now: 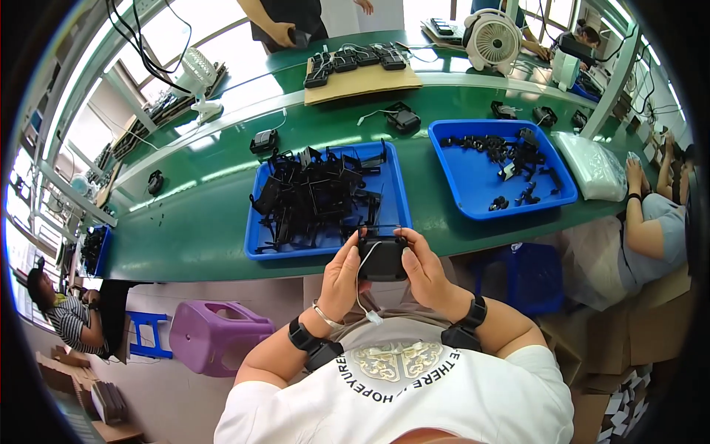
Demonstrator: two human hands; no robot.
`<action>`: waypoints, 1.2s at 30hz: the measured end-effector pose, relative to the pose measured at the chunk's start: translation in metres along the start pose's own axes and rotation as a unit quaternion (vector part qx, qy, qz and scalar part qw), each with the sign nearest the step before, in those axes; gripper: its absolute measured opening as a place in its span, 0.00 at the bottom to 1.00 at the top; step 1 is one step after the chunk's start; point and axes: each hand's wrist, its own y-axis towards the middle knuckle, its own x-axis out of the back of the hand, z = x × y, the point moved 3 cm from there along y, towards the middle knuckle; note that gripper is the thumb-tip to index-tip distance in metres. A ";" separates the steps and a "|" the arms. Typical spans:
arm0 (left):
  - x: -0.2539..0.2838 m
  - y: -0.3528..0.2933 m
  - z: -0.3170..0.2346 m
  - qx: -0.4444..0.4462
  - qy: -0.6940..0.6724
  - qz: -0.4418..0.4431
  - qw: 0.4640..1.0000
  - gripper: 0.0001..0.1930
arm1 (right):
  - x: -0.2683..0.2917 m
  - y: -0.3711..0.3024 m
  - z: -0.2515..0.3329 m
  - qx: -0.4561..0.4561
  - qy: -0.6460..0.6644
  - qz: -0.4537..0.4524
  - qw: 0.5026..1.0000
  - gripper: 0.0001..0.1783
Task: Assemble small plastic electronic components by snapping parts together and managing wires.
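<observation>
The person's left hand (342,275) curls around the left end of a small black plastic housing (383,257), thumb laid over its top edge and fingers wrapped beneath, so the grip is closed on the part. A thin white wire (360,285) leaves the housing between the two thumbs, loops down past the heel of the left hand and ends in a small white connector (374,318) hanging free below the fingers. The right hand (427,270) mirrors the left, clasped on the housing's right end with the thumb pressing its upper corner.

The housing sits between both sets of fingers, held just above the near edge of the green bench (222,222) and directly below the near rim of a blue tray (399,200) heaped with black plastic frames (314,196). Further right of the fingers lies a second blue tray (458,185) with smaller black parts (510,155).

The housing looks like a light, rigid moulded shell: stiff enough to take a firm pinch at its ends, probably smooth and somewhat slippery on its flat faces. Its two short ends, where the hands already hold it, seem the safest purchase. The wire appears thin and limp, likely the fragile part; pulling on it or on the connector could strain the joint.
</observation>
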 end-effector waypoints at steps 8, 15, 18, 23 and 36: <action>-0.001 0.017 0.001 -0.105 0.060 -0.016 0.993 0.23 | 0.006 0.026 0.008 0.081 -0.041 -0.077 0.993 0.18; -0.002 0.033 -0.014 -0.100 0.029 -0.007 0.995 0.22 | 0.009 0.039 -0.001 0.108 -0.008 -0.063 0.992 0.21; -0.004 0.035 -0.019 0.006 0.042 -0.016 0.999 0.21 | 0.012 0.039 0.003 0.088 -0.019 -0.064 0.994 0.22; -0.008 0.038 -0.003 -0.100 0.080 -0.015 0.992 0.21 | 0.016 0.040 0.004 0.069 -0.020 -0.073 0.995 0.23; -0.001 0.054 -0.017 -0.016 0.061 -0.017 0.998 0.21 | 0.036 0.068 -0.002 -0.063 0.039 0.042 0.996 0.24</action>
